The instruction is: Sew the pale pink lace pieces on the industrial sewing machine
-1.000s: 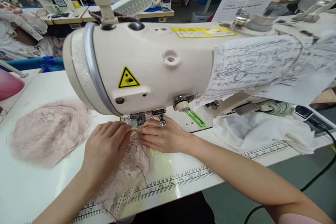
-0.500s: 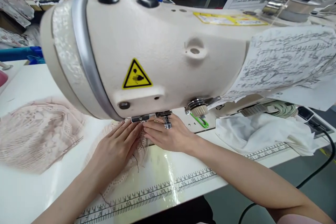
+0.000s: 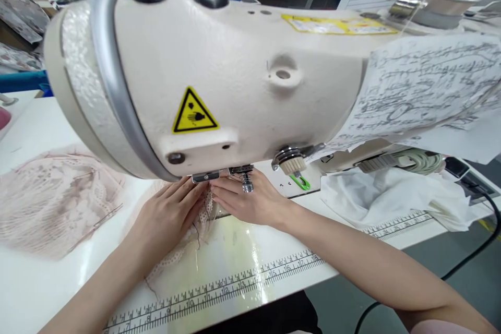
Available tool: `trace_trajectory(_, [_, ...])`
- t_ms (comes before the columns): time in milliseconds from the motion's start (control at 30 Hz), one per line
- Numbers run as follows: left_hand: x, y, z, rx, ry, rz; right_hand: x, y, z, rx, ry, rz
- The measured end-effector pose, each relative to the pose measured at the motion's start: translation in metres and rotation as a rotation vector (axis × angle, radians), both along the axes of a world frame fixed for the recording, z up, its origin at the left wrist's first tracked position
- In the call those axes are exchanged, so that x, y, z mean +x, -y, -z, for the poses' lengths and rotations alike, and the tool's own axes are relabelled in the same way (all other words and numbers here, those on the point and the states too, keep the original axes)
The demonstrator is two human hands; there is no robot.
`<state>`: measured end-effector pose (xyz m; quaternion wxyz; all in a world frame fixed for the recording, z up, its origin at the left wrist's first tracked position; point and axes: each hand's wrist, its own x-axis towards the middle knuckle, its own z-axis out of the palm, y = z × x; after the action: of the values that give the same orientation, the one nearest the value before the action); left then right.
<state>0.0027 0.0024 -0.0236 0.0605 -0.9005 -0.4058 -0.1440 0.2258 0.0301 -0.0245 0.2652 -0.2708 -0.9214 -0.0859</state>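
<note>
A cream sewing machine (image 3: 219,68) fills the upper view, its head hiding the needle area. My left hand (image 3: 168,216) lies flat, fingers together, pressing a pale pink lace piece (image 3: 178,250) onto the white table (image 3: 39,292). My right hand (image 3: 252,201) rests flat beside it, fingertips on the lace edge just below the presser foot (image 3: 245,180). The fingertips of both hands nearly touch under the machine head. A dark thread trails over the lace between the hands.
A heap of pink lace (image 3: 55,201) lies at the left. White fabric (image 3: 387,198) is bunched at the right under the machine arm. A printed paper (image 3: 426,91) hangs over the arm. A ruler strip (image 3: 242,282) runs along the table's front edge. A black cable (image 3: 481,250) drops at the right.
The lace piece has fed farther under the machine head, leaving less of it toward the table's front edge. Both hands have stayed at the presser foot. The view has moved closer to the machine.
</note>
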Motion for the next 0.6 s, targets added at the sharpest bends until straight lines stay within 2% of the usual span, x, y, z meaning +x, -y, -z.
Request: trace_trajectory(600, [0.0018,-0.0015,-0.0051,0.023,-0.027,-0.001,0.0008,0.0009,-0.0027,0.026,0.042,0.021])
